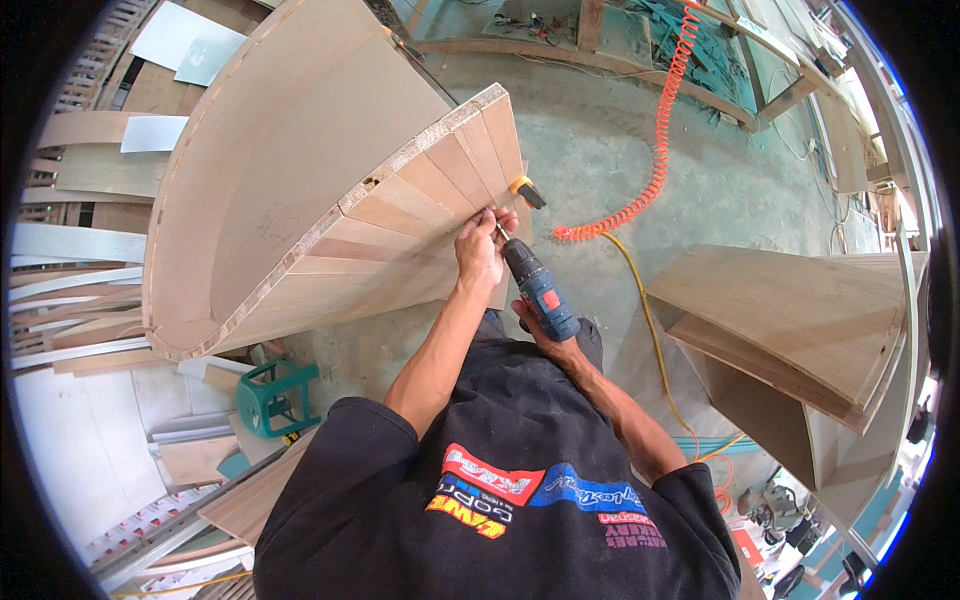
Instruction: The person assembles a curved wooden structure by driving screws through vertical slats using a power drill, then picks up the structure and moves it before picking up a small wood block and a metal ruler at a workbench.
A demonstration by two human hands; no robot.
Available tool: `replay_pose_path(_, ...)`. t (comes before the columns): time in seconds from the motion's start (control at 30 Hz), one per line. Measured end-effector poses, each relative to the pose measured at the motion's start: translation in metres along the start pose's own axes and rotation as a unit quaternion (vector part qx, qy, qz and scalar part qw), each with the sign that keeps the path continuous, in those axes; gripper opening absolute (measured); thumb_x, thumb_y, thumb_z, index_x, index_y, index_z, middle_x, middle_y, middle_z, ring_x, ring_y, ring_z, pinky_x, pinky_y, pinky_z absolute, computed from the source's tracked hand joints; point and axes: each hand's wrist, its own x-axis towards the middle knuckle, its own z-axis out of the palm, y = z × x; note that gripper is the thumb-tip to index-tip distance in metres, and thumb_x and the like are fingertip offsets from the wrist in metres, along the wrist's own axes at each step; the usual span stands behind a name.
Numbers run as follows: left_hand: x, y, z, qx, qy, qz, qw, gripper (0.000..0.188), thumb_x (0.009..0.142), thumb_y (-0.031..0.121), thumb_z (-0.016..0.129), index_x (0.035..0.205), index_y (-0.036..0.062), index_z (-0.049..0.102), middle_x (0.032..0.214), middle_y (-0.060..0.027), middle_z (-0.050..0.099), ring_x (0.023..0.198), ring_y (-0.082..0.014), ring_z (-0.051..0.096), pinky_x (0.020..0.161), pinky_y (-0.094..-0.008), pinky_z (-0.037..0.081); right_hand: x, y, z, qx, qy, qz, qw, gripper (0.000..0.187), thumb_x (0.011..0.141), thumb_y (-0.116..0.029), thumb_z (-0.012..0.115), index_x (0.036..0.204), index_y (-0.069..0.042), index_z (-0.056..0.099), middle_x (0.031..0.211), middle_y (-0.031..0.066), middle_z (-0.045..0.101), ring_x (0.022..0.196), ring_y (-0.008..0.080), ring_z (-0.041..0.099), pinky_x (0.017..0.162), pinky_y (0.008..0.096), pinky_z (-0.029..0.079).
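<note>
My right hand (540,332) is wrapped round the grip of a blue and black cordless drill (537,288), which points up and away toward a large curved wooden piece. At the tip of the thin bit (502,231) my left hand (482,250) is closed in a pinch, close against the wood. Whatever its fingers hold is too small to make out. The curved wooden piece (420,195) is faced with wedge-shaped strips and has a pale, rough-edged rim. A yellow and black clamp (527,191) grips its edge just beyond my fingers.
A coiled orange air hose (660,150) hangs at the far right and meets a yellow hose (640,290) on the floor. Wooden panels form a box-like piece (780,320) at the right. A green stool (275,397) stands at the left near stacked boards (85,280).
</note>
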Motion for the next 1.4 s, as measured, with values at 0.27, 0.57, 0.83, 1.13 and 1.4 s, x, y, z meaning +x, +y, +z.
replay_pose_path(0.27,0.005,-0.002,-0.004,0.005,0.000,0.004,1.000,0.013,0.097,0.009,0.051,0.103,-0.0032,0.055,0.091,-0.0103,0.061,0.083,-0.0206,0.064,0.077,-0.0308,0.057,0.009,0.006,0.003,-0.021,-0.003,-0.082,0.996,0.026,0.082,-0.014,0.075,0.098,-0.003,0.058,0.079,0.0044,0.059,0.071,0.0139,0.053,0.067,0.0304,0.048)
replay_pose_path(0.57,0.009,-0.001,-0.001,0.011,-0.003,0.010,1.000,0.011,0.097,0.009,0.051,0.099,-0.0014,0.056,0.088,-0.0085,0.060,0.078,-0.0185,0.062,0.074,-0.0292,0.056,0.018,0.008,-0.001,-0.028,0.012,-0.078,0.997,0.020,0.083,-0.013,0.072,0.095,-0.003,0.059,0.077,0.0066,0.060,0.070,0.0153,0.055,0.067,0.0316,0.048)
replay_pose_path(0.83,0.008,0.000,0.002,0.012,0.016,0.005,1.000,0.010,0.097,0.008,0.051,0.098,-0.0008,0.056,0.087,-0.0074,0.059,0.076,-0.0174,0.060,0.071,-0.0287,0.054,0.020,0.007,-0.004,-0.060,0.014,-0.092,0.994,0.022,0.082,-0.014,0.072,0.096,-0.002,0.059,0.081,0.0116,0.061,0.069,0.0232,0.058,0.068,0.0343,0.049)
replay_pose_path(1.13,0.009,0.000,0.000,0.023,0.008,0.006,1.000,0.011,0.098,0.008,0.050,0.100,-0.0013,0.055,0.087,-0.0075,0.059,0.077,-0.0175,0.060,0.072,-0.0290,0.055,0.019,-0.001,-0.005,-0.085,0.019,-0.102,0.991,0.022,0.080,-0.010,0.070,0.097,-0.001,0.059,0.085,0.0150,0.061,0.074,0.0288,0.061,0.071,0.0366,0.051)
replay_pose_path(1.4,0.009,0.001,0.001,0.033,0.005,0.007,0.999,0.011,0.098,0.008,0.049,0.100,-0.0011,0.055,0.087,-0.0074,0.058,0.076,-0.0174,0.059,0.070,-0.0291,0.053,0.022,0.005,-0.005,-0.103,0.023,-0.109,0.988,0.023,0.080,-0.009,0.069,0.099,-0.001,0.059,0.087,0.0155,0.062,0.077,0.0301,0.063,0.073,0.0369,0.051)
